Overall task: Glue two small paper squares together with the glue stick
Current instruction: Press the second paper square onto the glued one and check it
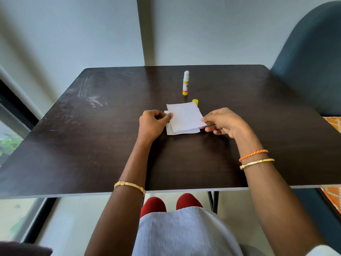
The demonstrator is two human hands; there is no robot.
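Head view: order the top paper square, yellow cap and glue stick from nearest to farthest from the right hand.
1. Top paper square: pinched at its right edge by the right hand.
2. Yellow cap: just behind the paper.
3. Glue stick: upright, uncapped, farther back on the table.

Premises appear to be an office or study room, though little shows. Evidence: dark table (92,126) against a plain pale wall (73,34); padded blue chair (313,61) right of the table; window (11,145) to its left.
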